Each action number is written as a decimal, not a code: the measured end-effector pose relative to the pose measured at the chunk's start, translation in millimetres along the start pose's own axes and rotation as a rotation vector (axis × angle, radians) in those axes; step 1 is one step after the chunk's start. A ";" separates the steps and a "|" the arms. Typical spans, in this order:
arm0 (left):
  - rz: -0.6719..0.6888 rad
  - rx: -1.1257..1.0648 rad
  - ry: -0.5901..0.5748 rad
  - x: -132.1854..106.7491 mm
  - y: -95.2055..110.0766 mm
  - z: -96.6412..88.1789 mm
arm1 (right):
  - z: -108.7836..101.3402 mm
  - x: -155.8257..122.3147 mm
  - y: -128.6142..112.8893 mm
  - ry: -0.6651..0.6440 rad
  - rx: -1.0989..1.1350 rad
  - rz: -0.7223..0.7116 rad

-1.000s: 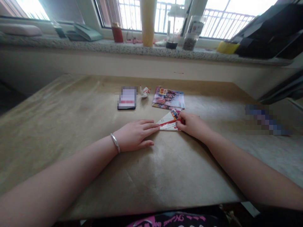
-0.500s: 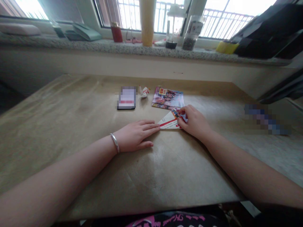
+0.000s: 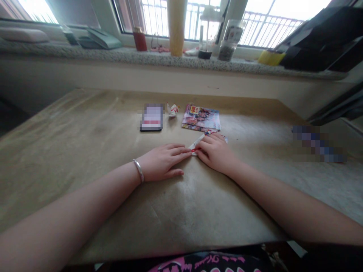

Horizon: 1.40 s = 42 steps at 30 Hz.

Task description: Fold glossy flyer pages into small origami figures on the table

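A folded piece of printed paper (image 3: 195, 144), white with red and coloured print, lies on the table in a pointed shape. My left hand (image 3: 163, 162) rests flat on the tabletop, fingers stretched out, its fingertips touching the paper's left tip. Across the middle of the paper lies my right hand (image 3: 217, 153), fingers curled and pressed down near that tip, beside the left fingertips. Most of the paper is hidden under it; a bit shows past the knuckles. Just behind sits a stack of colourful printed sheets (image 3: 201, 118).
A phone-like device (image 3: 152, 117), blurred out, and a crumpled paper (image 3: 172, 110) lie left of the stack. Far right is a blurred item (image 3: 317, 143). Bottles and other things stand on the stone windowsill (image 3: 159, 60) behind the table (image 3: 113, 124).
My right hand has slid left along the paper, from its right part to near the left tip, and now covers more of it. My left hand has stayed in place.
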State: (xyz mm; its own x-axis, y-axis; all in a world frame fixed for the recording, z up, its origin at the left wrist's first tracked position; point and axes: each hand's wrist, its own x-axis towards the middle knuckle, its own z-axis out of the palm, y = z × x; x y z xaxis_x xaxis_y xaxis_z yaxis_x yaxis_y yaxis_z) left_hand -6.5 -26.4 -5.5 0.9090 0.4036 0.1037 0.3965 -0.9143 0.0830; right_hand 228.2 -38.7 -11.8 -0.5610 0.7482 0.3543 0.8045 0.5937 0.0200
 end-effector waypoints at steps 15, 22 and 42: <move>0.022 0.120 0.040 2.8 2.7 -0.5 | 8.4 4.9 9.4 -0.092 0.212 0.200; 0.027 0.114 0.031 4.2 0.2 0.4 | 9.3 8.0 9.9 -0.121 0.211 0.244; 0.057 0.117 0.055 5.9 -4.4 -1.2 | 5.2 6.9 5.1 -0.124 0.083 0.195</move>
State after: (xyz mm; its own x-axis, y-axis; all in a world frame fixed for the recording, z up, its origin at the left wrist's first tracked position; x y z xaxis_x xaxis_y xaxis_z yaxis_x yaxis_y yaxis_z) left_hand -3.1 -20.0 -4.1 0.9235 0.3488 0.1596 0.3592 -0.9324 -0.0407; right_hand 227.4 -29.1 -14.1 -0.4208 0.8784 0.2266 0.8838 0.4533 -0.1158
